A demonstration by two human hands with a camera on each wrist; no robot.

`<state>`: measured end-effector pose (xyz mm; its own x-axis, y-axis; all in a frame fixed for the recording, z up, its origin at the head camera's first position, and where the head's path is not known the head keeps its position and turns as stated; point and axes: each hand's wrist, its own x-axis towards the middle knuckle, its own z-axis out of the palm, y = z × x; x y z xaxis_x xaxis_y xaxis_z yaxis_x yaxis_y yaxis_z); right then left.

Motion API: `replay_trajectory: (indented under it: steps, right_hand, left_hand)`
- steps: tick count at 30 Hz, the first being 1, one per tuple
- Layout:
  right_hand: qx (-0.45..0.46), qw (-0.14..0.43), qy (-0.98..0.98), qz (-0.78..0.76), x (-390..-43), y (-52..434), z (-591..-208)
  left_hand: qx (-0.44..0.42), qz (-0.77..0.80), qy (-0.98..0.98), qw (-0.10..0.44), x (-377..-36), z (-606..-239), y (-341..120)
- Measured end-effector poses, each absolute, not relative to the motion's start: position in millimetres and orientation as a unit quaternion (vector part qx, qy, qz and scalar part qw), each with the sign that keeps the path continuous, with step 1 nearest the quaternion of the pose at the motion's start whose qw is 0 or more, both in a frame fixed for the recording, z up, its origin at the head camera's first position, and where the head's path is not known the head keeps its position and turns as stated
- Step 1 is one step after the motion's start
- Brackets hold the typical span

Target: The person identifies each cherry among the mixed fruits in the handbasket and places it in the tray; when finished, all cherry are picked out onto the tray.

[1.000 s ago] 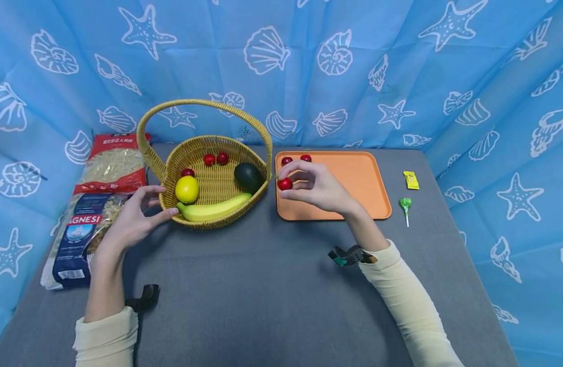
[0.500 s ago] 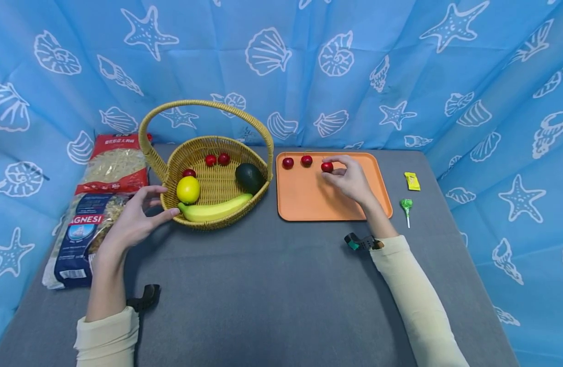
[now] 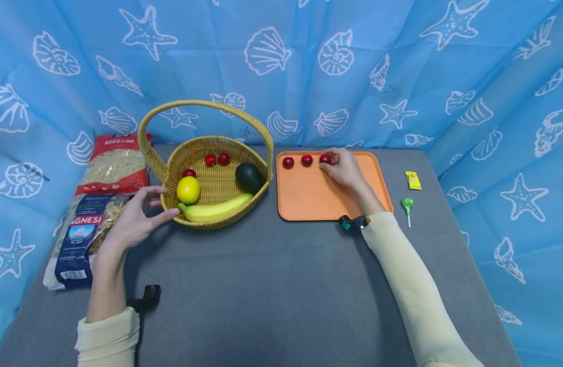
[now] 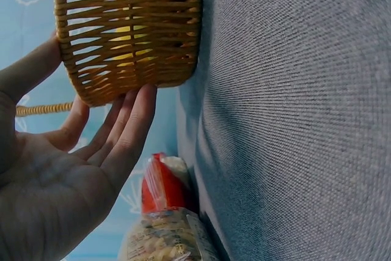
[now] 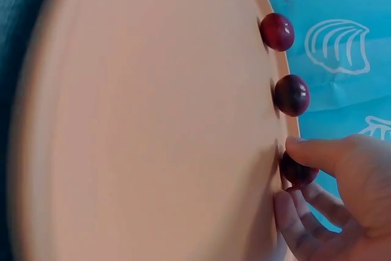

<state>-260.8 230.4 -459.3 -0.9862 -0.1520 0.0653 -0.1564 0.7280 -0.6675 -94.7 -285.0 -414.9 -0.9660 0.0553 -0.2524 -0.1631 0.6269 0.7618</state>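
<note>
Grey cloth-covered table [image 3: 245, 295] before a blue curtain [image 3: 304, 30] printed with white shells and starfish. Toward its far edge, an orange tray [image 3: 304, 196], with two cherries [image 3: 288, 162] apart from each other along the back rim. Just beside these, near the same rim, a third cherry [image 5: 298, 170], pinched narrowly between thumb and fingers of the right hand [image 3: 344, 168]; whether touching the tray or slightly above, impossible to tell. Left of the tray, an upright wicker basket [image 3: 217, 225] with a tall arched handle [image 3: 203, 103]. Against its left end, the left hand [image 3: 132, 219], thumb and fingers spread wide, fingertips touching the woven wall. Inside, a yellow round fruit [image 3: 188, 190], a banana [image 3: 217, 209] along the near wall, a dark avocado [image 3: 250, 177] at the right, three small cherries [image 3: 224, 158] farther back. Left of the basket, a red packet [image 3: 118, 160] behind a blue-labelled packet [image 3: 81, 229]. Right of the tray, a yellow-wrapped sweet [image 3: 413, 180] and, nearer, a green lollipop [image 3: 407, 205].
</note>
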Motion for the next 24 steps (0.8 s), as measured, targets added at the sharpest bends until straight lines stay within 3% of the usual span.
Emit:
replay_trajectory:
  steps: [14, 24]
  right_hand:
    - [0.081, -0.023, -0.915, 0.395, -262, 234, -459]
    - [0.079, 0.01, -0.898, 0.433, -245, 236, -453]
  left_hand:
    - [-0.031, 0.433, 0.892, 0.126, -95, -415, -285]
    - [-0.028, 0.435, 0.891, 0.125, -94, -415, -285]
